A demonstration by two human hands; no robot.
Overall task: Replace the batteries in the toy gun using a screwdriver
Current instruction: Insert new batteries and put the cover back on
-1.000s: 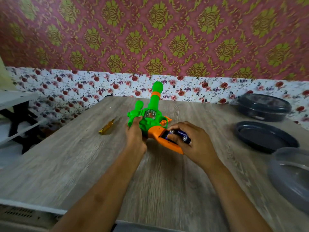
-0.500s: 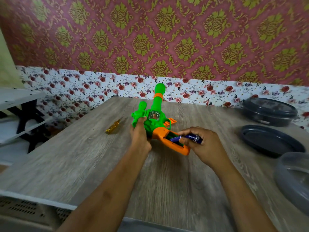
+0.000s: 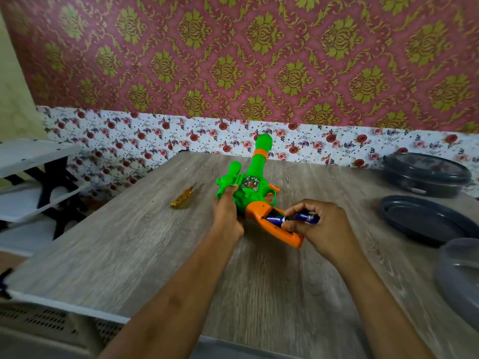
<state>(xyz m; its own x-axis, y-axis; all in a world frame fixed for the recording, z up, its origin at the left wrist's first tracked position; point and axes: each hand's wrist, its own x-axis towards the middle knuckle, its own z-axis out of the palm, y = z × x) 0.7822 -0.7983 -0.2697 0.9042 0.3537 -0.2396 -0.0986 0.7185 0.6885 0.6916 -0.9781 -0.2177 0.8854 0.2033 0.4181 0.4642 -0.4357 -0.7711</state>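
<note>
While the toy gun (image 3: 250,189) is lying on its side on the wooden table (image 3: 124,244), barrel pointing away toward the wall, the person's left hand (image 3: 228,213) is gripping the green body near the back, fingers curled over it and pinning it down. The right hand (image 3: 321,229) is pinching a blue battery (image 3: 307,217) between thumb and fingertips, right over the open compartment in the orange grip (image 3: 285,237), where a second battery (image 3: 274,219) is already sitting. The gun is looking like hollow moulded plastic, so I'm guessing it is light, stiff and apt to skid on the smooth tabletop; holding it by the thick green body, as the left hand is doing, seems the sensible place, since the thin orange trigger guard could crack. The blue battery is small, smooth and dense, likely to slip or roll, so a firm pinch at its middle is suiting it. A yellow-handled screwdriver (image 3: 182,197) is lying untouched to the left, well apart from both hands
</note>
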